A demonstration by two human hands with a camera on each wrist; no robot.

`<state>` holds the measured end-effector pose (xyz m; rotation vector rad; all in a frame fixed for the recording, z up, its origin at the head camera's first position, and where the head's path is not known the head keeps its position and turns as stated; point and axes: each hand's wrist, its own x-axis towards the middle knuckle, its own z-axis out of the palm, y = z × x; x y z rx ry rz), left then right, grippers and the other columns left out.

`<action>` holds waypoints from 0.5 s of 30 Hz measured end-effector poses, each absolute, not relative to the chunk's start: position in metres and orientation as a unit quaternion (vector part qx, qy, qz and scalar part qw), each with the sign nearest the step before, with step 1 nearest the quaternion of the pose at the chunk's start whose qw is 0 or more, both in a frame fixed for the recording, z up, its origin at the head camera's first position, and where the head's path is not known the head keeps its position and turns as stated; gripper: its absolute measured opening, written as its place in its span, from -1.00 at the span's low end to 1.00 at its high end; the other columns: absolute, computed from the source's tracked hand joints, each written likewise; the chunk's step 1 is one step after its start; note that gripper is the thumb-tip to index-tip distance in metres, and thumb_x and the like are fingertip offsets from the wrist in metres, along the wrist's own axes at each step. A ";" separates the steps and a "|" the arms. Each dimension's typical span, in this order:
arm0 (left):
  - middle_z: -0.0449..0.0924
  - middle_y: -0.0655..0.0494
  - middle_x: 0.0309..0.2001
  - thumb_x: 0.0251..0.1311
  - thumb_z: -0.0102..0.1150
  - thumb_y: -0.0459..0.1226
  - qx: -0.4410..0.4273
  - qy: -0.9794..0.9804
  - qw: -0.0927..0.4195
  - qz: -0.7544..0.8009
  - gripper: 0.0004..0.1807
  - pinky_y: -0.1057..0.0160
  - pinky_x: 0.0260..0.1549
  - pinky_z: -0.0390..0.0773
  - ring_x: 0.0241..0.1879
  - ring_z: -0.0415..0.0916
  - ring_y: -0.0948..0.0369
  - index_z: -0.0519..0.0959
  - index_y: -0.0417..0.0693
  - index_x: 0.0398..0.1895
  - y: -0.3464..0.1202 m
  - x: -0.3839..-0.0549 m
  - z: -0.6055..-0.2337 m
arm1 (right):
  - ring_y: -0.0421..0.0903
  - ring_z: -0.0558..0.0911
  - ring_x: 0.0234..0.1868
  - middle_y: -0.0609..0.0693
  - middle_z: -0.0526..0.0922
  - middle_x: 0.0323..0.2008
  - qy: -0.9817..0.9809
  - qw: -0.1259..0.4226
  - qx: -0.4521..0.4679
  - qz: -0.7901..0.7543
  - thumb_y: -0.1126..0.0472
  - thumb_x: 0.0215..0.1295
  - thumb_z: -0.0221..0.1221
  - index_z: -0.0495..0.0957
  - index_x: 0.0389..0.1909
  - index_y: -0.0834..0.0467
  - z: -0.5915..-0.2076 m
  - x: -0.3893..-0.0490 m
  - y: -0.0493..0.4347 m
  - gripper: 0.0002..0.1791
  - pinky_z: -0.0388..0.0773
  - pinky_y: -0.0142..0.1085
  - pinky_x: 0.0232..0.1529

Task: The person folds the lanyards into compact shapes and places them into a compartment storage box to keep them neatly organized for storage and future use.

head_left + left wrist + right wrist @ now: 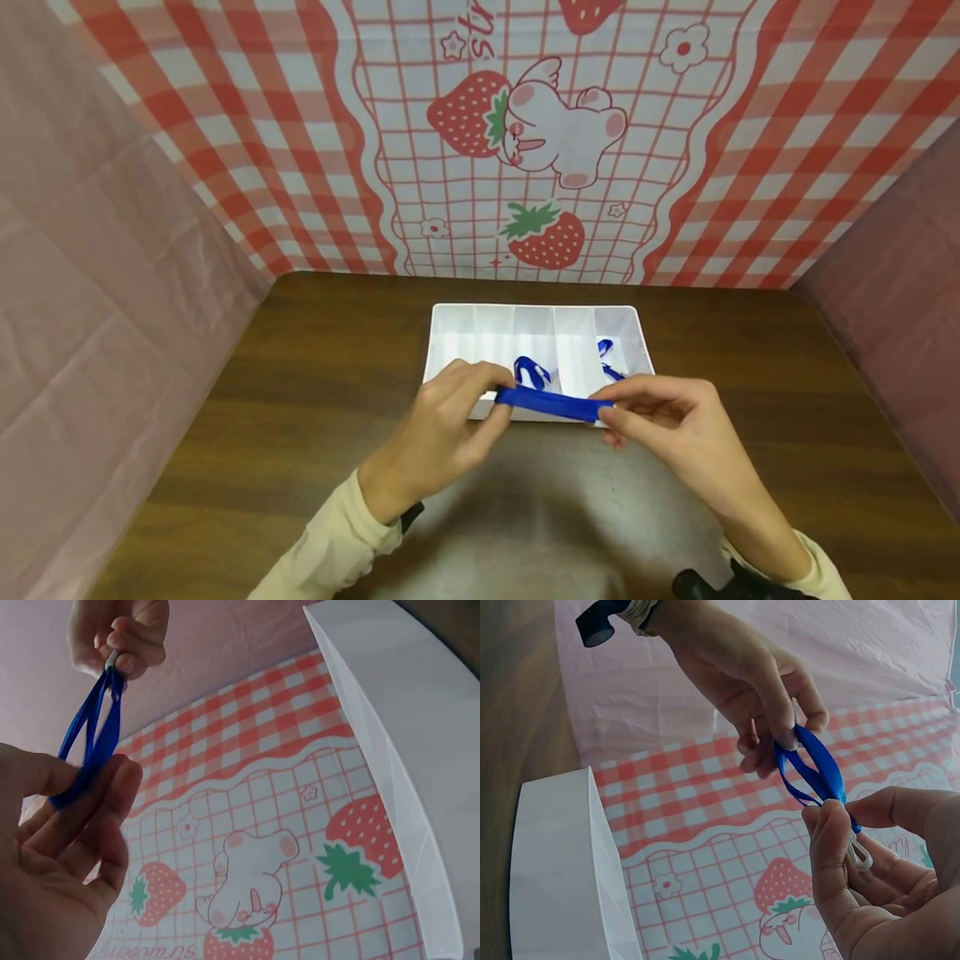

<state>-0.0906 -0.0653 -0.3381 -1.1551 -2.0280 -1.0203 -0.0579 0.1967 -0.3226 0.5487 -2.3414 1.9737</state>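
Observation:
A blue lanyard [555, 403], folded into narrow loops, is stretched between both hands just over the front of a white box. My left hand [442, 425] pinches the looped left end between thumb and fingers. At the other end my right hand [675, 429] pinches the strap, beside a small white plastic hook [860, 853] that shows under the fingers in the right wrist view. In the left wrist view the folded strap [94, 742] hangs as several layers between the two hands.
The white divided box [536, 308] stands on a dark wooden table [300, 400]. A blue strap [531, 372] lies in a middle compartment and more blue pieces [611, 371] in the rightmost one. Behind hangs a red-checked strawberry cloth [465, 208]; pink cloth [112, 292] hangs at the sides.

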 end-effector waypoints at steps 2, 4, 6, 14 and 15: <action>0.67 0.02 -0.32 0.12 0.20 -0.48 -0.421 -0.757 0.304 -0.397 -0.84 0.35 -0.22 0.62 -0.30 0.63 0.20 0.54 -0.22 -0.22 -0.063 -0.089 -0.340 | -0.02 0.69 -0.51 0.16 0.70 -0.44 -0.751 0.014 0.180 0.635 0.50 0.24 0.26 0.68 -0.18 0.33 -0.323 -0.058 0.197 -0.85 0.66 -0.25 -0.44; 0.69 0.03 -0.34 0.13 0.18 -0.48 -0.400 -0.760 0.309 -0.408 -0.84 0.38 -0.30 0.62 -0.33 0.64 0.21 0.54 -0.21 -0.21 -0.061 -0.087 -0.342 | -0.03 0.69 -0.51 0.15 0.70 -0.46 -0.747 0.009 0.188 0.638 0.51 0.24 0.26 0.67 -0.18 0.34 -0.323 -0.058 0.197 -0.85 0.66 -0.26 -0.45; 0.70 0.05 -0.35 0.17 0.15 -0.46 -0.379 -0.771 0.306 -0.410 -0.83 0.38 -0.36 0.59 -0.36 0.62 0.23 0.55 -0.19 -0.16 -0.059 -0.086 -0.343 | -0.04 0.67 -0.52 0.14 0.68 -0.48 -0.741 0.005 0.198 0.642 0.53 0.24 0.25 0.66 -0.18 0.34 -0.324 -0.059 0.196 -0.84 0.65 -0.26 -0.46; 0.61 0.21 -0.47 0.20 0.18 -0.45 -0.388 -0.765 0.230 -0.460 -0.85 0.37 -0.40 0.49 -0.46 0.48 0.34 0.60 -0.10 -0.19 -0.061 -0.088 -0.340 | -0.08 0.64 -0.55 0.13 0.66 -0.50 -0.749 0.034 0.196 0.632 0.55 0.21 0.25 0.67 -0.19 0.33 -0.326 -0.061 0.199 -0.82 0.62 -0.30 -0.50; 0.61 0.22 -0.46 0.19 0.21 -0.45 -0.394 -0.757 0.212 -0.476 -0.86 0.37 -0.41 0.50 -0.45 0.49 0.35 0.59 -0.09 -0.22 -0.062 -0.088 -0.339 | -0.09 0.63 -0.55 0.12 0.66 -0.50 -0.749 0.035 0.196 0.632 0.55 0.22 0.25 0.66 -0.19 0.33 -0.326 -0.062 0.200 -0.82 0.61 -0.30 -0.50</action>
